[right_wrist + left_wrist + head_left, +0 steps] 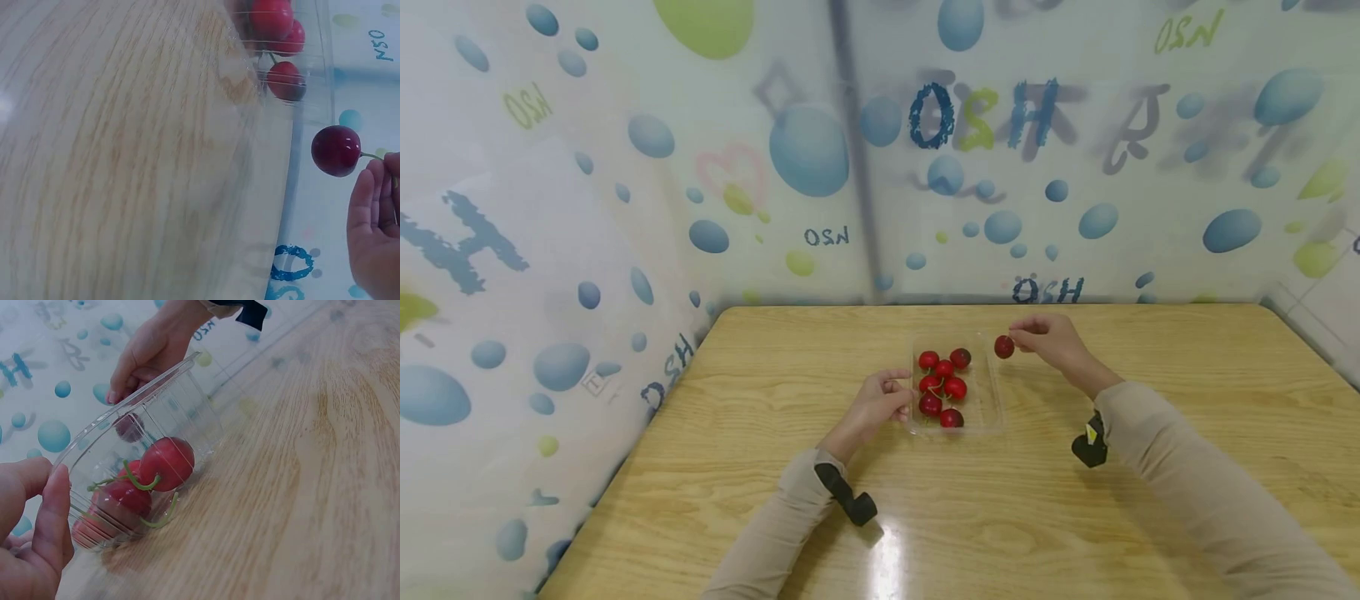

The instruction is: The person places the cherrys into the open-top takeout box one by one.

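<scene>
A clear plastic container (983, 402) holding several red cherries (955, 388) stands on the wooden table. My left hand (876, 402) pinches its left rim between thumb and fingers, as the left wrist view shows close up. Just beyond the opposite side, my right hand (1052, 340) grips a single dark red cherry (336, 150) by its green stem (370, 155). That cherry hangs in the air beside the container's right edge. Inside, the cherries lie mostly toward the left half, some with green stems (145, 484) showing.
The light wooden table (737, 500) reaches to a patterned curtain (880, 217) at the back and left, printed with blue and green drops. Each wrist wears a black strap with a small device (859, 507).
</scene>
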A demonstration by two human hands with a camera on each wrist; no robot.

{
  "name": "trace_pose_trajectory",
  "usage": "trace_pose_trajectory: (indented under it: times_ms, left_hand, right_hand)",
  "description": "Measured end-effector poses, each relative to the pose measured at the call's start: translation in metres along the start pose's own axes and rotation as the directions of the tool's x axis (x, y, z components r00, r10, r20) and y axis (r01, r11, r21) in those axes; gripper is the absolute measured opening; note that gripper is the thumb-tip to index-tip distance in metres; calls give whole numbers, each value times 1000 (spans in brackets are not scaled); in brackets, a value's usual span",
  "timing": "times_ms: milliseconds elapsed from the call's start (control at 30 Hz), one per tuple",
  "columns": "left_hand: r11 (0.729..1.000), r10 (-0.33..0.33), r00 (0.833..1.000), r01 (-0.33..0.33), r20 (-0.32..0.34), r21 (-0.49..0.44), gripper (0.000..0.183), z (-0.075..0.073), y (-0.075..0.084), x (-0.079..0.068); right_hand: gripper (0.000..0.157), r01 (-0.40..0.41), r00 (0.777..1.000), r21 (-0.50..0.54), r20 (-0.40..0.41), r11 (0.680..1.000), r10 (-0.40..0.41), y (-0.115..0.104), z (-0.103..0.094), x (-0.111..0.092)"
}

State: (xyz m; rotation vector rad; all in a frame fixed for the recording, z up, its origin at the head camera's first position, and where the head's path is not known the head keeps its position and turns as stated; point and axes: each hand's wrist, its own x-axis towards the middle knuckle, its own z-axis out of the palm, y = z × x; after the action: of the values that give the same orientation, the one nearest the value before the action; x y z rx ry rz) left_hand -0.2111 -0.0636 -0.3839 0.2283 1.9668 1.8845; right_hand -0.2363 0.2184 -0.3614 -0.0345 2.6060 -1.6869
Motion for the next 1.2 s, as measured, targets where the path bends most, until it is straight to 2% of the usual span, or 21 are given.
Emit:
trace_pose_trajectory:
  times_ms: [467,667,967,1200]
  left_hand:
    - [1000,1,1000,-1,-7,-12,44,0,0,0]
    - [1000,1,1000,-1,-5,-14,44,0,1,1]
    - [1000,4,1000,-4,3,-20,45,-2,-3,3]
    - [1000,6,1000,-6,3,-21,44,-2,-4,3]
  right_hand:
    - [32,39,999,-58,-1,998,-40,-22,5,-2]
    - [30,54,998,-64,26,996,-53,-28,10,-2]
    - [25,128,989,-97,85,987,-120,-34,24,-4]
    - [21,131,983,-99,140,986,-117,-37,35,-7]
